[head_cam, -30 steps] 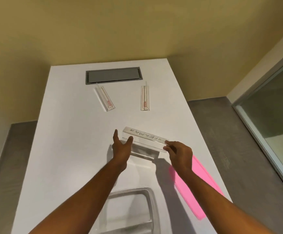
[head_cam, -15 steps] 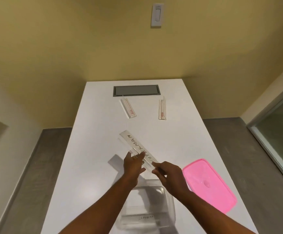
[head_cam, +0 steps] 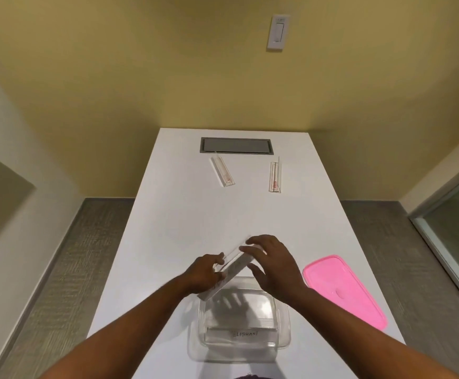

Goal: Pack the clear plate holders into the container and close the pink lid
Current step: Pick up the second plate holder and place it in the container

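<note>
A clear plate holder [head_cam: 229,272] is tilted in the air over the far left corner of the clear container [head_cam: 284,321]. My left hand [head_cam: 205,273] grips its lower left part and my right hand [head_cam: 273,265] rests fingers on its upper right end. Inside the container lies another clear holder [head_cam: 243,334] with a handwritten label. Two more clear plate holders [head_cam: 222,171] [head_cam: 275,177] lie far up the white table [head_cam: 184,225]. The pink lid [head_cam: 343,289] lies flat to the right of the container.
A grey recessed panel [head_cam: 236,145] sits at the table's far end. A yellow wall with a white switch [head_cam: 278,32] stands behind. Grey floor runs along both sides, and a glass door frame [head_cam: 452,231] is on the right.
The held holder has come nearer and lower, from above the table to over the container's corner, and has turned to slant the other way. My view has tilted so the whole container shows.
</note>
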